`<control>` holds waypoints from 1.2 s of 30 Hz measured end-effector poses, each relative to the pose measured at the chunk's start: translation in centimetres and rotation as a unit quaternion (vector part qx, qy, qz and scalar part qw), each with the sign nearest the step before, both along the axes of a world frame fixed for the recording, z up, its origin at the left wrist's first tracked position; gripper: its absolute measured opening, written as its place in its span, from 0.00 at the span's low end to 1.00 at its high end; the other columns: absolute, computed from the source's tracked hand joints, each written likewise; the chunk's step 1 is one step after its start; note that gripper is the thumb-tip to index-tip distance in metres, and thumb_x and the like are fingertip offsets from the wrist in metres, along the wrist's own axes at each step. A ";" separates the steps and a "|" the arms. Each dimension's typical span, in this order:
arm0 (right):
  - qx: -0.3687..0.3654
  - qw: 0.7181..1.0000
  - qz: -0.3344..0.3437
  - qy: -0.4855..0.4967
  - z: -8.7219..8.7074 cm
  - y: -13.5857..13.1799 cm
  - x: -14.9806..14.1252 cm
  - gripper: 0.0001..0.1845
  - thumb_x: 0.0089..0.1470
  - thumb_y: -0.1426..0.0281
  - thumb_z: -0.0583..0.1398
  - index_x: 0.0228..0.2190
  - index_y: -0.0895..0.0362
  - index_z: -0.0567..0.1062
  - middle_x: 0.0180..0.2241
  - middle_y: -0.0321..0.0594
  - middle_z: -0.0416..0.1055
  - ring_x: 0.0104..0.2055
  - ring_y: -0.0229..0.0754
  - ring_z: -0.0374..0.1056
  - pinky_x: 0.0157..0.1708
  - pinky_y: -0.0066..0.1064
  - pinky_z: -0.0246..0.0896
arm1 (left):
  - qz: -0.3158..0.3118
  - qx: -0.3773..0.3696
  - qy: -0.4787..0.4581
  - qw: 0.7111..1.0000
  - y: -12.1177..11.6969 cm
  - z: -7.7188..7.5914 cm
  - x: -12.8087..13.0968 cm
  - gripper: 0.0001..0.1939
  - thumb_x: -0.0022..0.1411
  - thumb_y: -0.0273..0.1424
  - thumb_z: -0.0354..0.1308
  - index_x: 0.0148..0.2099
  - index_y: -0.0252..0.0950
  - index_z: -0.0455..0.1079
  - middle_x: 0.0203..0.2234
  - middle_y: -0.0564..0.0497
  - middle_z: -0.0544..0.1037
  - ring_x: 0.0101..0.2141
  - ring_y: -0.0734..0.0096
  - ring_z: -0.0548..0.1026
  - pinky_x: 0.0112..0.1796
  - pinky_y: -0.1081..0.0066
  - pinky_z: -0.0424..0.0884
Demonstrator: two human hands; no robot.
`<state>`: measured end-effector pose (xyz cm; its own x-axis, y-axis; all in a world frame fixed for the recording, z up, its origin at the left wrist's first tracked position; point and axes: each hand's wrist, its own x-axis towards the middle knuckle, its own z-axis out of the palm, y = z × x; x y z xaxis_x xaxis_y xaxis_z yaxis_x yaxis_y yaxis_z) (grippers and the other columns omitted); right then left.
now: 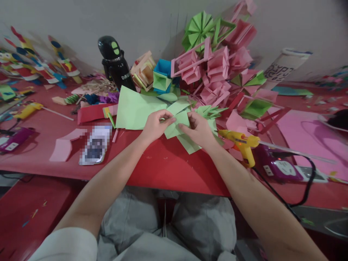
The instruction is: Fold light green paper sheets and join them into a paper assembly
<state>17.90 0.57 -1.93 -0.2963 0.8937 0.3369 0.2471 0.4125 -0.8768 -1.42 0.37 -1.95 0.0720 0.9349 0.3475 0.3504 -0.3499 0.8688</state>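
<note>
Left hand (157, 125): thumb and fingers pinched together on a small green paper (177, 122), its arm coming in over the table's near edge.
Right hand (199, 127): thumb on the same paper, fingers curled behind it, closed on its right side.
Small green paper: between the two hands, above the middle of the table (160, 166), towards the near edge; neither hand is clearly nearer. It lies to the right of the left hand's fingertips and to the left of the right hand's. Fingers cover part of it, so I cannot tell its long axis.
Loose green pieces (189, 144): just below the held paper, one slanting towards the near edge.
Large green sheet (138, 108): behind and left of the left hand, its long side running left to right.
Green strips (208, 111): bunched just behind the right hand.
Yellow glue gun (243, 142): right of the right hand, nozzle pointing left towards the wrist; it crowds that side.
Purple socket (280, 165): beyond the gun, towards the table's right end.
Phone (95, 145): left of the left forearm, near the front edge.
Pink paper models (208, 67): heaped towards the far edge, closing off the space behind the hands.
Black bottle (116, 65): upright behind the large sheet.
</note>
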 end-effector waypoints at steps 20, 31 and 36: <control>0.025 1.000 0.002 -0.019 -0.3 -0.2 0.0 0.11 0.48 0.71 0.63 0.34 0.53 0.67 0.29 0.33 0.67 0.30 0.39 0.63 0.30 0.33 0.57 | -0.013 -0.113 -0.140 0.984 -0.3 0.6 0.1 0.13 0.53 0.38 0.70 0.35 0.35 0.75 0.32 0.50 0.78 0.35 0.71 0.75 0.41 0.69 0.73; -0.016 0.997 0.020 0.070 -1.1 0.7 0.1 0.18 0.47 0.64 0.69 0.38 0.54 0.70 0.36 0.39 0.74 0.39 0.46 0.71 0.38 0.37 0.66 | -0.126 -0.225 -0.299 0.919 -0.5 1.2 0.0 0.17 0.51 0.27 0.70 0.45 0.33 0.76 0.37 0.48 0.80 0.36 0.66 0.81 0.46 0.60 0.78; -0.042 0.996 0.026 0.081 -0.7 0.1 -0.3 0.21 0.45 0.62 0.71 0.38 0.53 0.70 0.35 0.39 0.75 0.38 0.47 0.72 0.39 0.40 0.68 | -0.087 -0.166 -0.271 0.944 -0.2 0.2 0.3 0.25 0.44 0.38 0.77 0.42 0.33 0.76 0.33 0.51 0.79 0.29 0.73 0.78 0.39 0.62 0.79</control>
